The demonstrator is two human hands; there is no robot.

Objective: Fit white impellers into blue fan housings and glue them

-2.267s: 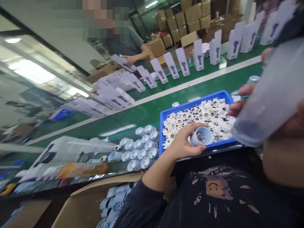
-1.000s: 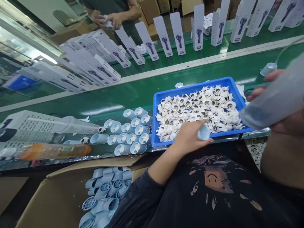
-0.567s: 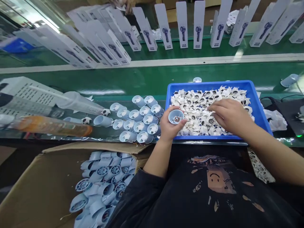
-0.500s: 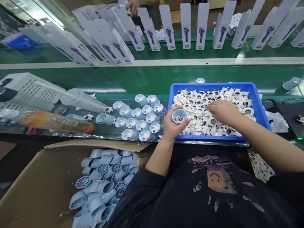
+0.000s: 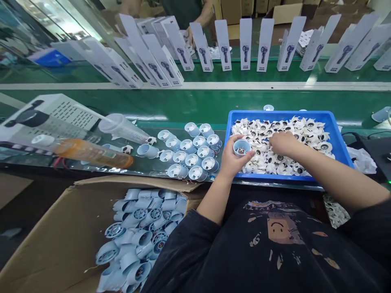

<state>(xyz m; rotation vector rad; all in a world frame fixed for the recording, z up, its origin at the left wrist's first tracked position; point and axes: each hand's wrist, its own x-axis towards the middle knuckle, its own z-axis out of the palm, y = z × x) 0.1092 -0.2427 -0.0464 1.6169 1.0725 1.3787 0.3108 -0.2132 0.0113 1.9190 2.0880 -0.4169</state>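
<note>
My left hand [image 5: 233,160] is wrapped round a light blue fan housing [image 5: 242,148], its open end facing up at me. Small motor parts and wires show inside that housing. My right hand [image 5: 284,143] reaches into a blue tray [image 5: 339,142] heaped with white fan blades [image 5: 265,152]. Its fingers are curled and close together, and their tips are hidden among the blades, so what they grip cannot be made out. Left of the tray stand several blue housings [image 5: 193,160] with white blades inside.
A cardboard box [image 5: 55,228] at lower left holds many blue housings [image 5: 134,240]. An orange drink bottle [image 5: 91,152] and a clear plastic jug [image 5: 122,128] lie on the left. White printed cartons [image 5: 245,49] line the far side, where a co-worker's arm [image 5: 204,16] shows.
The view has shifted, so the scene sits further right and slightly lower. My left hand still holds the housing; my right hand remains in the blades, its fingers a little deeper.
</note>
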